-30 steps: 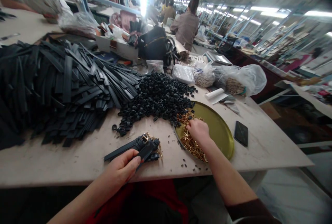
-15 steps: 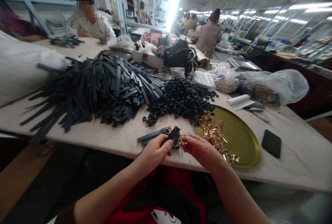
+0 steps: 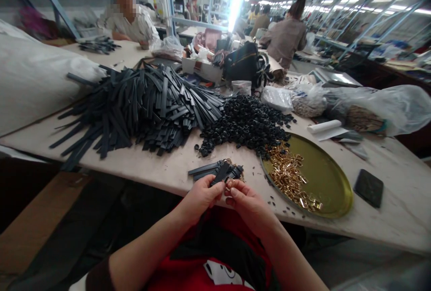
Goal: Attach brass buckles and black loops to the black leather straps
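My left hand (image 3: 204, 196) is closed on a dark strap (image 3: 221, 173), its fingers pinching it near the table's front edge. Right against it, my right hand (image 3: 247, 199) pinches a small gold buckle (image 3: 229, 184) at the strap's end. Fingers partly hide how the buckle and strap meet. Just behind my hands lie several straps with gold buckles (image 3: 205, 169). To the right, a round gold tray (image 3: 332, 178) holds a heap of gold buckles (image 3: 286, 169). A mound of small black loops (image 3: 251, 122) lies behind, partly spilling onto the tray's edge.
A large pile of dark straps (image 3: 144, 107) covers the table's left. A phone (image 3: 369, 187) lies right of the tray. Plastic bags (image 3: 397, 107), a black bag (image 3: 241, 64) and a white sack (image 3: 40, 80) stand around. A co-worker (image 3: 128, 19) sits at the far left.
My view has shifted, so the table's contents sit farther right. Both hands have come nearer the table's front edge, and my right hand has brought the buckle closer to the strap.
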Demonstrator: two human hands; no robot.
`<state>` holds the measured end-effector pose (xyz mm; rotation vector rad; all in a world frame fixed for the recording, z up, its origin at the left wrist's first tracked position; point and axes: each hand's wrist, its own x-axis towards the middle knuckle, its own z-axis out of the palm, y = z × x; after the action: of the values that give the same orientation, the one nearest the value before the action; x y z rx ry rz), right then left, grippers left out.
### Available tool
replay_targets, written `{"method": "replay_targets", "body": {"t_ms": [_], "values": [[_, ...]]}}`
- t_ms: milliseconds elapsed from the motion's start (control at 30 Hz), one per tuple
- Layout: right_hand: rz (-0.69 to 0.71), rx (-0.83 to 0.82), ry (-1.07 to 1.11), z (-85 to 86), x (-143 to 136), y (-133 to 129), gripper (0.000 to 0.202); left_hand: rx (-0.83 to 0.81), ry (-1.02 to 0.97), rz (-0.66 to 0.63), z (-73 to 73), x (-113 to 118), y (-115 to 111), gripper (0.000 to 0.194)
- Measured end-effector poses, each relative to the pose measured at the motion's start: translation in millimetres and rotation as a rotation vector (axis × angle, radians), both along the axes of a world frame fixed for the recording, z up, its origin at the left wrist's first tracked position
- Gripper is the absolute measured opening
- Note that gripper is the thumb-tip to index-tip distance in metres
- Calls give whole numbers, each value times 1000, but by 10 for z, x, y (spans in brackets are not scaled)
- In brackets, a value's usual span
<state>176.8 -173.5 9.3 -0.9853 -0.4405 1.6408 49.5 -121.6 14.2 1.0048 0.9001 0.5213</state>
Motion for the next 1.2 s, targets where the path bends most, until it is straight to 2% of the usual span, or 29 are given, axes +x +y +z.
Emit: {"method": "replay_targets", "body": {"t_ms": [133, 267, 333, 467, 567, 667, 933, 1000, 1133, 1200], "values": [[-89, 74, -8, -26, -93, 16, 14, 75, -23, 77, 10, 46, -36, 27], [-228, 52, 42, -93, -168, 92, 14, 105, -4, 112, 8, 63, -28, 29], [-248, 11, 96, -107, -167, 121, 16, 146, 42, 83, -10, 41, -1, 29], [-309, -71, 100, -123, -79, 126, 20, 390, 189, -10, -48, -75, 46, 29], [-324, -65, -18, -133, -2, 100, 20, 498, 328, -138, -41, -175, 41, 33], [-270, 8, -168, -130, 26, 63, 18, 554, 410, -235, -8, -229, 18, 32], [-185, 39, -243, -210, -73, -51, 18, 595, 381, -327, 42, -204, 2, 29], [-167, 29, -222, -233, -98, -69, 17, 564, 349, -324, 26, -199, -11, 25], [-245, 20, -276, -193, -132, -64, 17, 458, 294, -281, -43, -211, -30, 19], [-214, 15, -268, -156, -151, -43, 19, 429, 274, -249, -84, -215, -26, 21]]}}
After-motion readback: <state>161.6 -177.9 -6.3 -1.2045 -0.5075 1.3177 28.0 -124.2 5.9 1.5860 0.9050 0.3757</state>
